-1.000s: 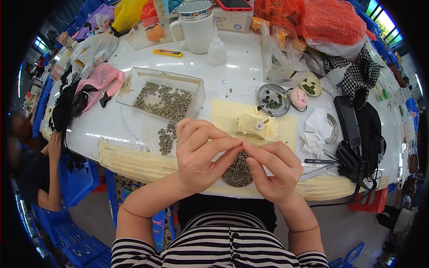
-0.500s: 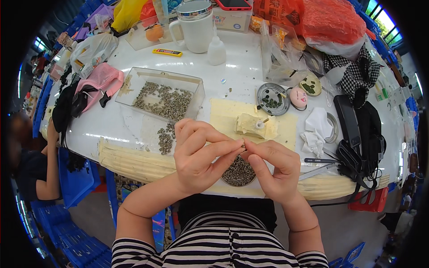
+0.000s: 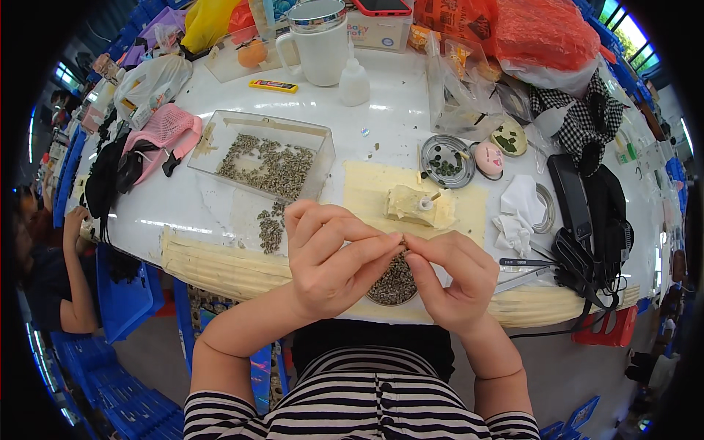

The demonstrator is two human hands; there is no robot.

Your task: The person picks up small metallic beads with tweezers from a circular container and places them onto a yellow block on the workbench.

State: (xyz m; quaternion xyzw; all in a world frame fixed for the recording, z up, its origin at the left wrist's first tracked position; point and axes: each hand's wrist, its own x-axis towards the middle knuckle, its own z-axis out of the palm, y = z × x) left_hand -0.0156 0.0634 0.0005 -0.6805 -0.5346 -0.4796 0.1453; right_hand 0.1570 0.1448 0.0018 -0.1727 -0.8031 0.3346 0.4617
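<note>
My left hand [image 3: 326,260] and my right hand [image 3: 456,279] meet fingertip to fingertip above a round dish [image 3: 389,302] heaped with small metal parts [image 3: 396,284]. Both are closed in a pinch. Something tiny and dark sits between the fingertips, too small to name. Just beyond them a tape-wrapped block [image 3: 411,207] with a small white nozzle-like piece on top rests on a pale yellow sheet [image 3: 367,176]. To the left of my left hand lies a loose pile of the same metal parts [image 3: 271,229].
A clear plastic box [image 3: 326,158] of metal parts stands at the left. Right of the block are a round tin [image 3: 446,183] with dark bits, tweezers [image 3: 522,262] and a black strap bag [image 3: 587,242]. Farther back stand a white mug [image 3: 323,51] and a squeeze bottle [image 3: 355,84].
My hands stay pinched together, with only a slight shift of the fingers. At the far left, another person's arm has moved a little.
</note>
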